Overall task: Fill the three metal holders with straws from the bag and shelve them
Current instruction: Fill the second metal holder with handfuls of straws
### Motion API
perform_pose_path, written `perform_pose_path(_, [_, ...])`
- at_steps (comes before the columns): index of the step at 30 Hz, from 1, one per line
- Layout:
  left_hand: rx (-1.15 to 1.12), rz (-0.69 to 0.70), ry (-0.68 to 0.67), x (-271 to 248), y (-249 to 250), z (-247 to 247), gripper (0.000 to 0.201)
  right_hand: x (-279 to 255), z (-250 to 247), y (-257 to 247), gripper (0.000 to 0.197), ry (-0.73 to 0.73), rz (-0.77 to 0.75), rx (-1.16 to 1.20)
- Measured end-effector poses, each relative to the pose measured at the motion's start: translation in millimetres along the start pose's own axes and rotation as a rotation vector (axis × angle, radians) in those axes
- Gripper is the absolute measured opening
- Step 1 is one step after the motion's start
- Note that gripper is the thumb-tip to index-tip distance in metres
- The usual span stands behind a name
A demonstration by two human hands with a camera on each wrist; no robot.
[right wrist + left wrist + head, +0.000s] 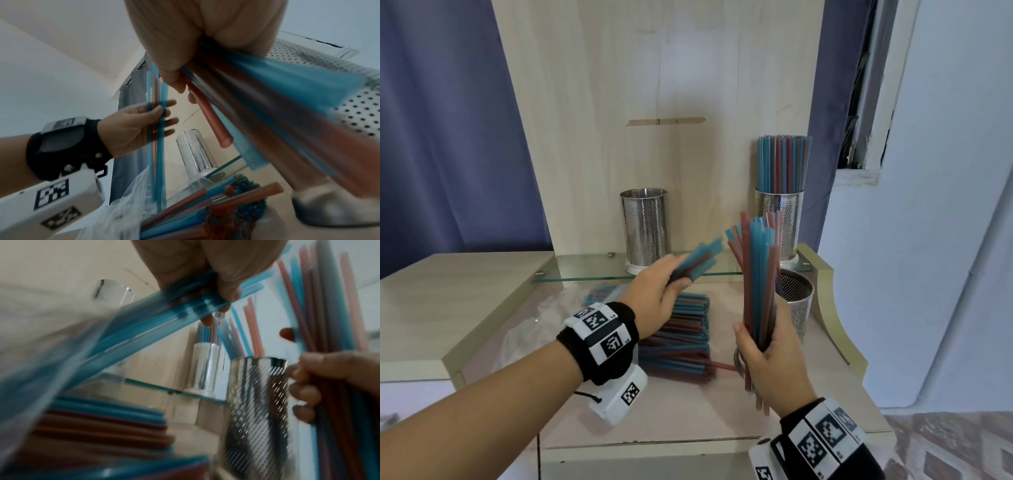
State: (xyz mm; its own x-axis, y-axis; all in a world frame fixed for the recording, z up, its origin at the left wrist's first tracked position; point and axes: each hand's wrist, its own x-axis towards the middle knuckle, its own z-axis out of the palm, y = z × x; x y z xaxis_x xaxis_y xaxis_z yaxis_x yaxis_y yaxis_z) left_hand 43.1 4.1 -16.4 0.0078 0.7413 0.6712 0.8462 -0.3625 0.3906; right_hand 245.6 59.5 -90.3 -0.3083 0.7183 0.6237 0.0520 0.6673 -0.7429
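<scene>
Hands (pixel 767 356) (pixel 654 301) both grip straws (pixel 758 291), right bundle upright.

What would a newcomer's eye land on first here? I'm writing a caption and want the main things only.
First, the right hand gripping an upright bunch of blue and red straws just in front of the empty holder on the counter. Next, the left hand holding a smaller bunch above the loose straw pile. Behind, on the glass shelf, stand a filled holder at right and an apparently empty one at centre.
</scene>
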Motion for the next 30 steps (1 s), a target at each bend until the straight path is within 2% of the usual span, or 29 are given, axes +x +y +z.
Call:
perform_pose_path(1, [-0.03, 0.003, 0.03, 3.5, 7.1, -1.8, 0.021, 1.4, 1.8, -0.8, 0.046, -0.006, -0.004, 0.015])
perform_pose_path(4, [-0.158, -0.035, 0.123, 11.1, 28.7, -7.9, 0.028, 7.8, 7.9, -9.6, 0.047, -0.025, -0.032, 0.069])
perform_pose_path(6, [-0.295, -0.086, 0.178, 16.8, 47.8, -9.4, 0.016, 13.5, 11.9, -23.1, 0.048, -0.023, -0.072, 0.122])
perform_pose_path(8, [-0.506, -0.164, 0.21, 23.2, 65.7, -7.2, 0.018, 20.0, 16.1, -39.6, 0.051, -0.038, -0.096, 0.168])
perform_pose_path(11, [-0.825, -0.262, 0.21, 28.8, 87.3, -3.3, 0.022, 24.0, 24.0, -56.4, 0.055, -0.042, -0.125, 0.189])
perform_pose_path(15, [-0.943, -0.308, 0.214, 28.5, 101.1, -2.3, 0.024, 26.0, 26.1, -58.6, 0.055, 0.092, -0.202, -0.029])
perform_pose_path(20, [-1.109, -0.413, 0.129, 24.8, 115.2, -0.9, 0.027, 19.8, 16.3, -63.5, 0.055, 0.055, -0.037, -0.005])
perform_pose_path(22, [-1.049, -0.391, 0.107, 24.2, 113.1, -4.6, 0.039, 17.2, 12.9, -60.9, 0.053, 0.06, 0.0, -0.034])
perform_pose_path(23, [-0.945, -0.326, 0.107, 24.4, 110.3, -7.5, 0.052, 16.6, 11.3, -61.1, 0.054, 0.049, 0.02, -0.069])
perform_pose_path(25, [-0.727, -0.194, 0.099, 25.2, 104.8, -13.4, 0.096, 13.3, 8.4, -64.9, 0.059, 0.003, 0.036, -0.155])
perform_pose_path(26, [-0.653, -0.185, 0.101, 26.8, 105.1, -15.3, 0.113, 10.8, 8.0, -67.7, 0.063, -0.02, 0.033, -0.187])
perform_pose_path(28, [-0.519, -0.183, 0.227, 31.4, 104.9, -16.5, 0.12, 4.4, 8.7, -75.3, 0.067, -0.042, 0.022, -0.203])
perform_pose_path(30, [-0.496, -0.133, 0.327, 34.0, 103.8, -13.3, 0.104, -0.2, 9.5, -78.1, 0.07, -0.05, 0.013, -0.188])
